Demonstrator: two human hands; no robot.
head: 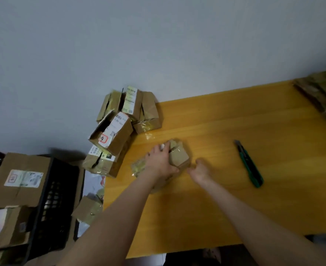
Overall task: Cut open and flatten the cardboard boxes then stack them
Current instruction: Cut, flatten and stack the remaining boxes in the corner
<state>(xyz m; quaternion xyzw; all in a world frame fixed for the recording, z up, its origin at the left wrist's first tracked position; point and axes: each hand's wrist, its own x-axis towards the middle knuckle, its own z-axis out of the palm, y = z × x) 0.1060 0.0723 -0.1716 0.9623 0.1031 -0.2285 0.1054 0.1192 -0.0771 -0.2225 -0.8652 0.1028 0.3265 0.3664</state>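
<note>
Left hand (160, 162) spread on cardboard box (179, 158), right hand (201, 171) at its edge

Dim, flat, bluish light; no hard shadows, just soft shade on the table (254, 116) under the left hand (159, 160) fingers. Small glint just beyond those fingertips. Wide-angle bend + blur worsen far right of the fingers, esp. the cardboard stack (323, 96).
</note>
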